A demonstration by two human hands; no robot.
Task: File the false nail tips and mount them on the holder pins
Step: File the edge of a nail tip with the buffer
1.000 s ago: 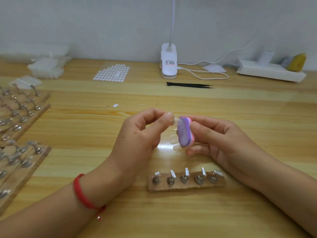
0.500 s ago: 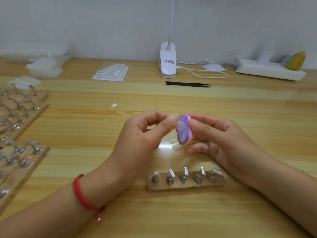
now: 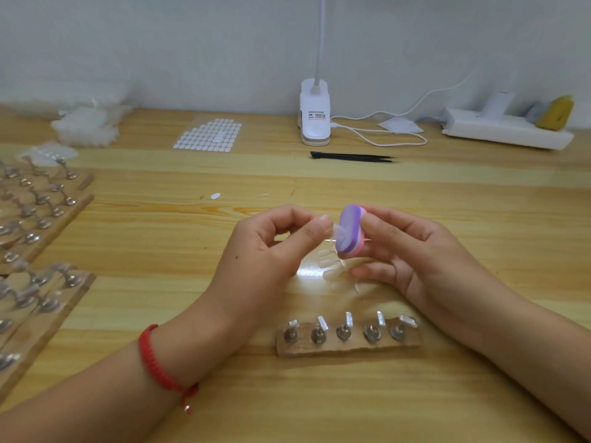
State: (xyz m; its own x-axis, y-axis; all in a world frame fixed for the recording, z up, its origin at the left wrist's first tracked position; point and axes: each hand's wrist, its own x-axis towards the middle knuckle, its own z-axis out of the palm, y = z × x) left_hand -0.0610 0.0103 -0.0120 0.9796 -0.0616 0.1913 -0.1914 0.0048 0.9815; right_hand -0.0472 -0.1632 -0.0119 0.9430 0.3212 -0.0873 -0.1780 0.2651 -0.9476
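The left hand point(image 3: 271, 247) pinched a clear tip point(image 3: 336, 230) between thumb and forefinger, its edge against the purple file point(image 3: 350, 230) gripped in the right hand point(image 3: 409, 251); both hung over the worktop point(image 3: 160, 282), above some loose tips point(image 3: 332, 271) and behind the holder point(image 3: 348, 342); the pinch looked slight and the tip slick; too hard a stroke might have flicked it away or cracked it; on pale wood it would be hard to find.
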